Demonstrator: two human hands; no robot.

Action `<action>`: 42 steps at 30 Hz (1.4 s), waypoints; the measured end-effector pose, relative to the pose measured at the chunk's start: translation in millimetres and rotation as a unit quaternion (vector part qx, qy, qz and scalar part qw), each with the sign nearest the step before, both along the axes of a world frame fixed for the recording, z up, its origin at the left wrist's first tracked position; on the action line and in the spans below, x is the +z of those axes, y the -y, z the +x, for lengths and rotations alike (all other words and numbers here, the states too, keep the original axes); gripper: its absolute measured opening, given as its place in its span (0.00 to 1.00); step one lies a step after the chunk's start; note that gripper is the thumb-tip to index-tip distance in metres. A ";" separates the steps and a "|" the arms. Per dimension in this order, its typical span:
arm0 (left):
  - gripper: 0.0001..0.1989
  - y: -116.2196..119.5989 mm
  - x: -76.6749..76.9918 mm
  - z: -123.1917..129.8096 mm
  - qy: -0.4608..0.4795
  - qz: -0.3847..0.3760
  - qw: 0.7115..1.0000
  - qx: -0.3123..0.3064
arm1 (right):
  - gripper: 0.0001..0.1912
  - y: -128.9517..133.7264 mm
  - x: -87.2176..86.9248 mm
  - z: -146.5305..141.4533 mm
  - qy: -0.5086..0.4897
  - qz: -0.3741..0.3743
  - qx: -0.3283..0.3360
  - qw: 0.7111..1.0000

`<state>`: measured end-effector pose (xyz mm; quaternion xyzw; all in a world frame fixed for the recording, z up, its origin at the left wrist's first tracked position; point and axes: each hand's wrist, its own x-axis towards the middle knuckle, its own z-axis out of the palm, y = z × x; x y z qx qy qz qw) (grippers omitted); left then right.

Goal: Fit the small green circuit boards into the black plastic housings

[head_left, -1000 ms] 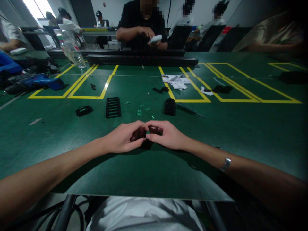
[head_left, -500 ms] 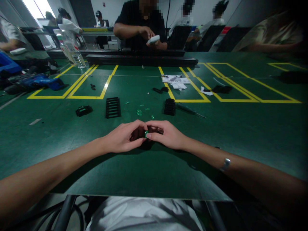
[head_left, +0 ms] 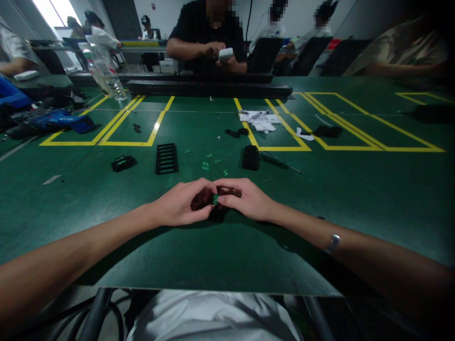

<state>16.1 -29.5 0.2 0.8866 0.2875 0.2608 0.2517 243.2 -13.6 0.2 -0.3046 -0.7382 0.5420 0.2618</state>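
A small green piece (head_left: pixel 215 199) is pinched between the fingertips of my left hand (head_left: pixel 185 202) and my right hand (head_left: pixel 245 198), which meet low over the table's near part. Just beyond them lie several small green pieces (head_left: pixel 205 166). A black slotted rack (head_left: pixel 166 159) rests behind my left hand, and a stack of black parts (head_left: pixel 250 157) behind my right. Farther left sits a black part with green pieces on it (head_left: pixel 123 163).
A screwdriver (head_left: pixel 277 160) lies right of the black stack. White paper scraps (head_left: pixel 261 120), small black parts (head_left: pixel 232 133), bottles (head_left: pixel 115 85) and blue tools (head_left: pixel 67 119) are farther back. Across the long black bar (head_left: pixel 209 89), a person handles a white object (head_left: pixel 225 54).
The green piece shows slightly more between my fingertips, and my hands have barely shifted. Across the table, the person has tilted and raised the white object.
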 end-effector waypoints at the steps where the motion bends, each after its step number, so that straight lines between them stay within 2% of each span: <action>1: 0.14 0.1 0.0 -0.1 0.001 0.000 1.000 0.000 | 0.15 0.0 1.0 0.0 -0.001 -0.005 0.000 1.000; 7: 0.15 -0.1 -2.0 -0.4 0.006 0.005 1.000 0.005 | 0.13 -1.2 3.0 0.5 0.005 0.000 0.001 1.000; 12: 0.14 -0.8 -4.2 -0.2 0.010 0.010 1.000 0.005 | 0.19 -3.2 -3.7 0.9 0.007 0.045 -0.007 0.999; 20: 0.12 -1.3 -4.6 -0.5 0.020 0.022 1.000 0.008 | 0.17 -3.1 -5.4 0.4 0.004 0.041 -0.014 0.999; 42: 0.14 -0.1 -3.5 1.0 0.007 0.026 0.999 0.019 | 0.16 -2.4 -0.6 1.2 0.008 0.021 -0.020 1.000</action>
